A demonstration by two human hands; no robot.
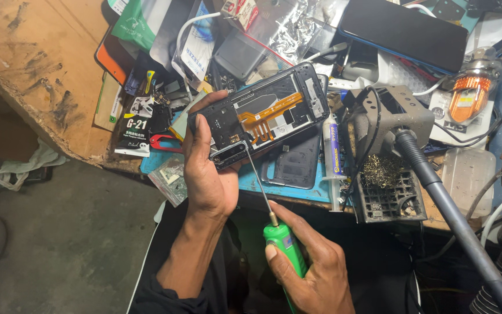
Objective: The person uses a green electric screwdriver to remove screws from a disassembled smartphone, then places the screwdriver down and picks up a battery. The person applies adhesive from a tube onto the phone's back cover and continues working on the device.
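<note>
My left hand (pixel 204 168) grips an opened black phone (pixel 268 113) by its lower end, back cover off, an orange flex cable showing inside. My right hand (pixel 312 267) is closed around the green handle of a thin screwdriver (pixel 283 244). Its long metal shaft runs up and to the left, and the tip rests on the phone's lower corner next to my left thumb. The phone is held tilted above the edge of a blue mat (pixel 297 189).
A dark phone back cover (pixel 294 163) lies on the mat under the phone. A syringe tube (pixel 333 157), a soldering stand with brass wool (pixel 387 174), a hot-air hose (pixel 443 197), a dark tablet (pixel 405 29), an orange lamp (pixel 469 96) and packets crowd the bench.
</note>
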